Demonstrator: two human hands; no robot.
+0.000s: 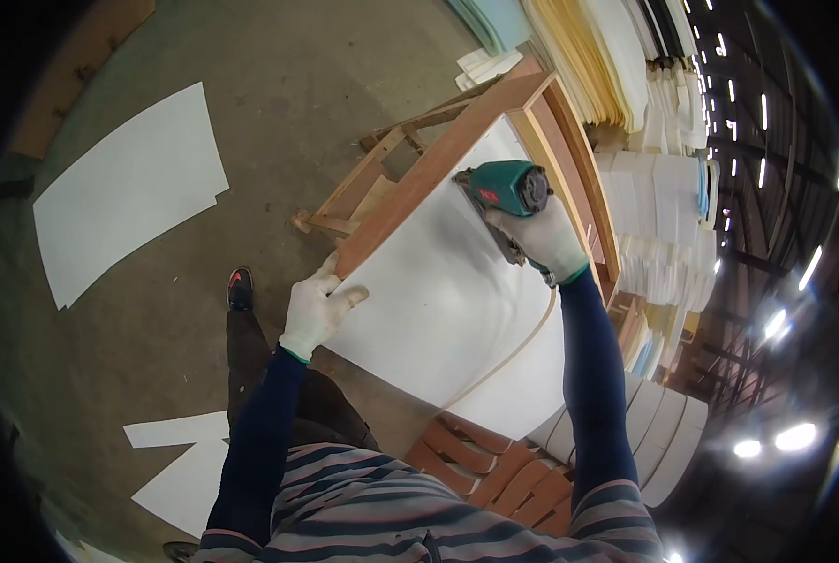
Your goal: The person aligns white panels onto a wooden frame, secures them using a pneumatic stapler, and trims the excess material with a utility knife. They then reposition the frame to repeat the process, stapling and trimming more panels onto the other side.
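My right hand [549, 239], in a white glove with a green cuff, is wrapped round a green pneumatic staple gun [504, 186]. The gun's nose points left, over the white sheet [410, 310] close to the board along its edge; whether it touches cannot be made out. A wooden frame [410, 202] stands in front of me with the sheet lying against it. My left hand [318, 310], gloved alike, grips the near corner of the frame's board, thumb over the sheet and fingers partly hidden. From the gun, a thin air hose [513, 352] runs down across the sheet.
White sheets lie on the floor: a large one [128, 192] at left, another [189, 488] at lower left. Stacked foam sheets [593, 66] stand behind the frame, with white stacks [658, 197] to the right. Curved brown wooden pieces [504, 479] lie close to my right side.
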